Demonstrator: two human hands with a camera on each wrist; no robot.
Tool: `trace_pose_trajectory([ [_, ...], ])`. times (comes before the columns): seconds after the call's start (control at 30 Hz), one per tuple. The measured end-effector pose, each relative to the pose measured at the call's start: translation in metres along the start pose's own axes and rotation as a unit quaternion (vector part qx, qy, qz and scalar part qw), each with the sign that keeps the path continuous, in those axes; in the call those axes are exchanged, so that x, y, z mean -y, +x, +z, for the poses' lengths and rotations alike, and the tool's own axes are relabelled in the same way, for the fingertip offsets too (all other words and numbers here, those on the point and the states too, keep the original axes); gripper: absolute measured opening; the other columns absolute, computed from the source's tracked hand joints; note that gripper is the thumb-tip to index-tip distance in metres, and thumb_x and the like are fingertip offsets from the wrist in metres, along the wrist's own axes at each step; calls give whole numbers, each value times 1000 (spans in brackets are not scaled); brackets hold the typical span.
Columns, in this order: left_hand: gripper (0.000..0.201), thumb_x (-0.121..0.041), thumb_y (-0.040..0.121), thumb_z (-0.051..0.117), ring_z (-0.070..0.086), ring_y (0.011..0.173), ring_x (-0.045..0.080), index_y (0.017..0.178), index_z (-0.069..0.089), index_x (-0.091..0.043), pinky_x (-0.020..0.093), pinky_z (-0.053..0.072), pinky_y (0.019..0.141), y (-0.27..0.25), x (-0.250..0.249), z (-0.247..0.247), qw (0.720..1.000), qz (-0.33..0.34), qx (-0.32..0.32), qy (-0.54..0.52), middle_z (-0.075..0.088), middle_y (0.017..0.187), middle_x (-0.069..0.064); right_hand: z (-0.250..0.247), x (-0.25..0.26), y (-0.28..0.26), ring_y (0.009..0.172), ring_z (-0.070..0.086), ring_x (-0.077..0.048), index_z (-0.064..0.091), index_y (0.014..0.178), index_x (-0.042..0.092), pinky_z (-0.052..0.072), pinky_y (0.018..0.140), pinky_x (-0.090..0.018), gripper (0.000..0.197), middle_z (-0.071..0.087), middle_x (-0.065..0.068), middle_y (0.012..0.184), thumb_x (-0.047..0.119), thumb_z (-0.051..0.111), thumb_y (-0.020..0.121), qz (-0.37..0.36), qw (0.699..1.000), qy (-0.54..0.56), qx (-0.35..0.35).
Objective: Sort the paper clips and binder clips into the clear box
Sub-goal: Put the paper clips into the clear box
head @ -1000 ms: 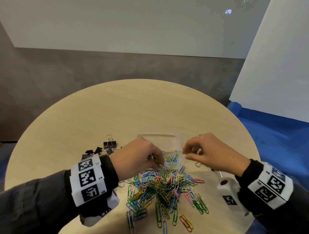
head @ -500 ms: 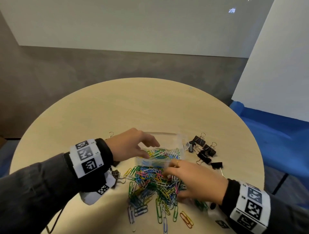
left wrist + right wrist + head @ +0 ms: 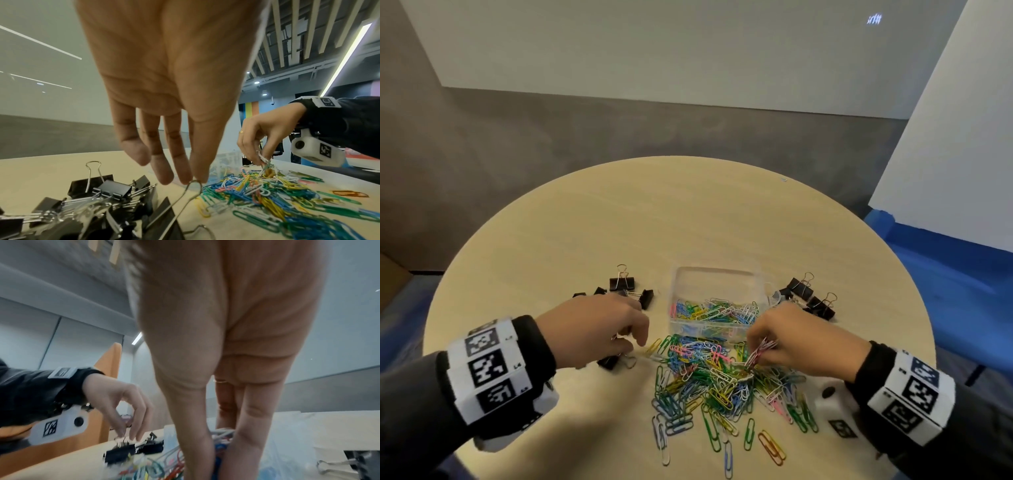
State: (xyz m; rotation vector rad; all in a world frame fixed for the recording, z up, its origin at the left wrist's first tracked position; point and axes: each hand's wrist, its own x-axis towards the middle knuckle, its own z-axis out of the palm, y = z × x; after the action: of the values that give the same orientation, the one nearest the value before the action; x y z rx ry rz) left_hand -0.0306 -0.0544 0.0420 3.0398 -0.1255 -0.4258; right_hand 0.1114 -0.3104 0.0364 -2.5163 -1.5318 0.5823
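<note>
A clear box (image 3: 717,277), partly filled with coloured paper clips (image 3: 714,310), stands near the middle of a round wooden desk (image 3: 619,222), with a loose heap of paper clips (image 3: 709,380) spread just in front of it. The right hand (image 3: 801,342) hangs over the heap beside the box's near right corner, its fingers (image 3: 267,155) pinched on a small bunch of clips (image 3: 762,351) lifted off the pile. Left of the box, the left hand (image 3: 599,325) pinches the wire handle of a black binder clip (image 3: 164,216) between fingertip and thumb, beside a cluster of black binder clips (image 3: 625,287). More binder clips (image 3: 810,298) lie right of the box
</note>
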Motion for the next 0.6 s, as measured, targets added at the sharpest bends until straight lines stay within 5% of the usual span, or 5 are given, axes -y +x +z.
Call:
trace_pose_trajectory([
  [0.17,19,-35,93,53,51,102,2,112,57,-37,23,45,80,1,2,-3,999,-28,-3,28,53,115,-18,-26,-7,1,72,62,4,72,86,26,43,66,-7,7,64,18,74,27,75,81,-6,997,64,-47],
  [0.3,30,-39,94,53,47,116,6,123,54,-35,24,42,89,10,-13,-5,999,-17,-43,-3,49,124,-16,-42,-13,8,70,62,2,73,83,25,43,62,-9,7,66,16,75,27,78,78,-12,987,66,-143],
  [0.4,45,-46,92,54,48,115,8,134,46,-32,25,42,96,16,-32,2,997,6,-37,-63,46,129,-12,-42,-12,16,71,59,5,73,85,20,44,66,-10,7,63,16,77,24,76,80,-6,978,69,-195],
  [0.53,55,-54,90,50,49,117,12,137,42,-26,26,42,96,18,-48,11,998,-23,-46,-47,46,131,-8,-28,-9,12,97,59,-3,69,103,26,47,89,-25,24,67,11,106,35,72,82,14,986,21,-164],
  [0.6,53,-55,92,47,51,116,13,134,45,-24,27,43,96,16,-47,13,996,-49,-63,-48,49,129,-7,-24,-8,-1,86,53,3,66,103,28,42,81,-19,23,62,17,99,40,69,84,19,988,-4,-156],
])
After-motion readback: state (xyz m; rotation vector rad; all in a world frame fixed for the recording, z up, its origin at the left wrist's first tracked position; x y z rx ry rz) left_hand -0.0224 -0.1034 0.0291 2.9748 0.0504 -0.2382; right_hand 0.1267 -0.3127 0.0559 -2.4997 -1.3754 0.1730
